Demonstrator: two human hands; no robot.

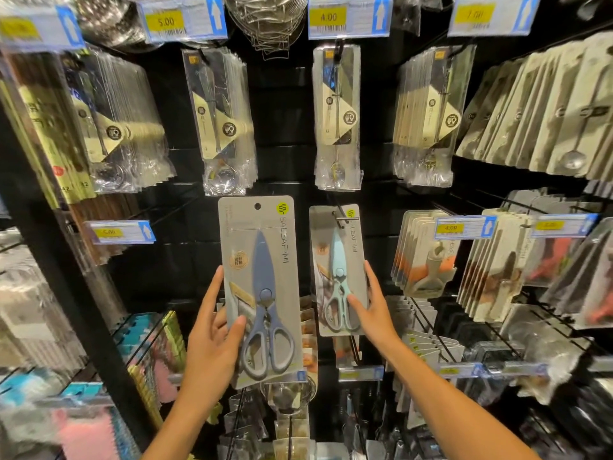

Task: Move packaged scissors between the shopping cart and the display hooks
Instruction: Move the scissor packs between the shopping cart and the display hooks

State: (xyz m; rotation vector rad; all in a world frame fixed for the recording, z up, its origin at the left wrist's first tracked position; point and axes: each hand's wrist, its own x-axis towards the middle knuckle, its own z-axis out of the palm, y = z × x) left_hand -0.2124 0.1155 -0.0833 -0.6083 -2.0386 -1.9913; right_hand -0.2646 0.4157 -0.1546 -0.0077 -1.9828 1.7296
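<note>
head view: your left hand (212, 330) pinches the grey stiff card with blue-grey scissors (262, 290), free of any hook. your right hand (371, 303) holds the card with pale-blue scissors (338, 270) hanging on its black hook (341, 218). two packs; probably light, slick: hold the lower edges.

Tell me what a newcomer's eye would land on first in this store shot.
First, the grey card with blue scissors, held up in the middle by the left hand, its hang hole free of any hook. Just to its right, a second card with pale blue scissors hangs on a hook, the right hand gripping its lower edge. Above them, yellow price tags top rows of packaged spoons.
</note>
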